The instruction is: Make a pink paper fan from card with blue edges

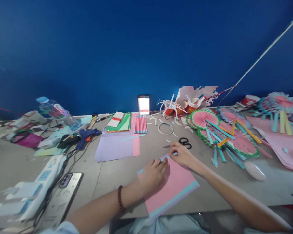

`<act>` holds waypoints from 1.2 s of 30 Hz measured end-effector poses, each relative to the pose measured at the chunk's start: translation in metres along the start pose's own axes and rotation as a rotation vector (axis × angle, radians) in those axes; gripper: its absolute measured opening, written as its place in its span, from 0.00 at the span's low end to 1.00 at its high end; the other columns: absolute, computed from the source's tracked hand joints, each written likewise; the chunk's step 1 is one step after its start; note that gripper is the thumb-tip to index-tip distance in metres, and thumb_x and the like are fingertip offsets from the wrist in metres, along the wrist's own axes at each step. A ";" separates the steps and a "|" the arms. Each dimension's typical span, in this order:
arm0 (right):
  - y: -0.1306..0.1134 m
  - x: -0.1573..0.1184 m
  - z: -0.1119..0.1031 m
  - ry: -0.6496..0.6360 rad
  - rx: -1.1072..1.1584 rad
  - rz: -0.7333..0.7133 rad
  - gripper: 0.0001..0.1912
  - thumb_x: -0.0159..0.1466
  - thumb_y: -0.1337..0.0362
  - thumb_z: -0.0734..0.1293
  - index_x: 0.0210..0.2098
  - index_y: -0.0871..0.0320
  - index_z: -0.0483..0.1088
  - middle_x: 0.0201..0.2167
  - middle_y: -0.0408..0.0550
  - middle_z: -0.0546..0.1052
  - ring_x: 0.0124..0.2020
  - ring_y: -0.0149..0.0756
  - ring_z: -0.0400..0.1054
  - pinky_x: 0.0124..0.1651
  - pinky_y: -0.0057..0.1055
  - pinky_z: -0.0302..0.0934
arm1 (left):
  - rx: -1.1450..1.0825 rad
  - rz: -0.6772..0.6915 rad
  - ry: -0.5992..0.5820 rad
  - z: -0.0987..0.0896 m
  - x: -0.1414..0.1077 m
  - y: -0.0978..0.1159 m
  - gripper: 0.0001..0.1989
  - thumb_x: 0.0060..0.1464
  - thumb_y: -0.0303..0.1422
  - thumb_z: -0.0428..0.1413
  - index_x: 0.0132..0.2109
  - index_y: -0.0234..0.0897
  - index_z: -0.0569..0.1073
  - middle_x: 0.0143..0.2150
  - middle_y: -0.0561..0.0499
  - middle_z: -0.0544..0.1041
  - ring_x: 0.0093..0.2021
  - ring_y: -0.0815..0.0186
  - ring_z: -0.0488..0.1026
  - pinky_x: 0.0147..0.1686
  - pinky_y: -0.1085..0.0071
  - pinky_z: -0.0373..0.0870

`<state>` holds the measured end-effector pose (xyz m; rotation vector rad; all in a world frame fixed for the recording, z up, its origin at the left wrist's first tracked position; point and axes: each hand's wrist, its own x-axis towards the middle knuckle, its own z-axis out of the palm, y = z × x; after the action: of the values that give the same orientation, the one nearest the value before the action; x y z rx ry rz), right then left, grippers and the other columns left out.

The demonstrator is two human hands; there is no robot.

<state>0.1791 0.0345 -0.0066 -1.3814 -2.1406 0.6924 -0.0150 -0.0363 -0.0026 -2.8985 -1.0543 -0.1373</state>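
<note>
A pink sheet of paper (pixel 174 182) with light-blue strips along two opposite edges lies at an angle near the table's front, a lilac layer showing at its border. My left hand (pixel 154 175) rests on its left part, palm down, fingers laid across the paper. At the far edge my right hand (pixel 181 155) has thumb and forefinger pinched together on the paper's blue border. Just beyond that hand lies a pair of scissors (pixel 185 143) with black handles, its blades partly behind the fingers.
Paper fans (pixel 205 122) lie to the right, near a white computer mouse (pixel 255 171). Lilac paper (pixel 115 144) and pleated pink paper (pixel 140 124) are further back. At left are a glue gun (pixel 84 138), a bottle (pixel 58 112), a power strip (pixel 44 182) and a phone (pixel 63 198).
</note>
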 end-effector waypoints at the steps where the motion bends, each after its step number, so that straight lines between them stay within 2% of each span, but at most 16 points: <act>1: -0.001 0.001 -0.002 -0.025 -0.008 0.012 0.08 0.51 0.73 0.63 0.19 0.58 0.71 0.28 0.47 0.72 0.33 0.34 0.68 0.38 0.29 0.62 | -0.006 -0.005 0.000 0.000 0.000 0.000 0.21 0.59 0.30 0.46 0.58 0.29 0.63 0.61 0.39 0.66 0.47 0.59 0.67 0.41 0.64 0.63; 8: -0.010 0.006 -0.024 -0.179 -0.068 0.102 0.08 0.55 0.65 0.66 0.22 0.58 0.75 0.26 0.46 0.75 0.29 0.32 0.68 0.33 0.26 0.58 | 0.012 -0.005 0.004 0.003 0.001 0.001 0.20 0.59 0.30 0.47 0.58 0.30 0.64 0.61 0.39 0.65 0.46 0.59 0.67 0.40 0.64 0.63; 15: -0.007 0.007 -0.038 -0.208 -0.056 0.239 0.09 0.54 0.61 0.67 0.24 0.59 0.76 0.25 0.47 0.77 0.28 0.34 0.69 0.32 0.27 0.58 | 0.024 0.006 0.004 0.001 0.001 0.001 0.21 0.59 0.31 0.47 0.58 0.29 0.63 0.62 0.39 0.64 0.46 0.58 0.67 0.40 0.63 0.63; 19: -0.006 0.005 -0.044 -0.242 -0.028 0.257 0.09 0.55 0.62 0.66 0.24 0.60 0.75 0.25 0.48 0.78 0.28 0.35 0.69 0.32 0.28 0.58 | 0.034 0.006 -0.011 -0.002 0.001 0.001 0.21 0.59 0.31 0.48 0.58 0.28 0.63 0.62 0.39 0.65 0.46 0.58 0.67 0.40 0.64 0.63; 26: -0.008 0.005 -0.045 -0.249 -0.059 0.257 0.10 0.56 0.61 0.65 0.24 0.59 0.74 0.24 0.48 0.77 0.27 0.34 0.68 0.29 0.28 0.55 | 0.022 0.014 -0.003 0.001 0.001 0.000 0.21 0.59 0.30 0.47 0.58 0.28 0.63 0.62 0.41 0.65 0.46 0.58 0.67 0.40 0.64 0.63; 36: 0.005 0.010 -0.033 -0.249 -0.175 0.210 0.10 0.57 0.63 0.64 0.22 0.59 0.72 0.23 0.48 0.76 0.26 0.34 0.67 0.29 0.28 0.53 | 0.011 0.023 0.003 0.002 0.000 -0.002 0.22 0.57 0.31 0.49 0.58 0.28 0.63 0.61 0.39 0.65 0.47 0.58 0.67 0.40 0.64 0.62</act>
<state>0.2002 0.0502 0.0164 -1.7099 -2.3142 0.8097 -0.0158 -0.0346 -0.0041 -2.8987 -1.0183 -0.1345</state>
